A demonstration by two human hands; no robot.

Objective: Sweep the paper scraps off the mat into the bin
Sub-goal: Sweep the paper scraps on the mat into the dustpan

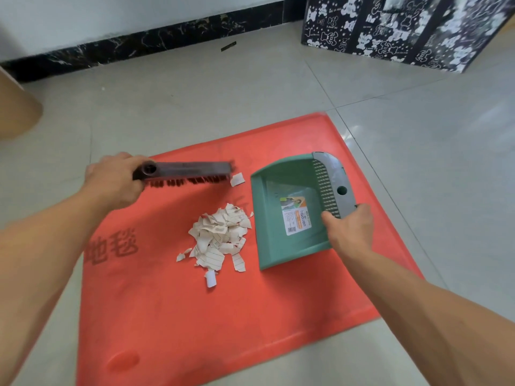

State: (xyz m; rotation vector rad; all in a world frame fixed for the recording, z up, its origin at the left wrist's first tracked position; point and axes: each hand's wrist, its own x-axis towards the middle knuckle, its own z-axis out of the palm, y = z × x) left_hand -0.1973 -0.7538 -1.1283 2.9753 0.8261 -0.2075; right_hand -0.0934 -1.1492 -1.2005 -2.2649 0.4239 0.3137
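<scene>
While the paper scraps [220,240] are lying heaped mid-mat [167,316], just beside the open mouth of the green dustpan [289,218], one stray scrap [237,179] is sitting apart under the brush [184,174] tip. The left hand [114,182] is gripping the brush closed-fisted, and the right hand [348,229] is clasping the dustpan's rear edge. Best sweeping low toward the pan, keeping its lip pressed flat; no bin is showing.

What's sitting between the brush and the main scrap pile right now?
In the head view, bare red mat separates the brush from the scrap pile; one loose scrap lies by the bristle tips.
</scene>
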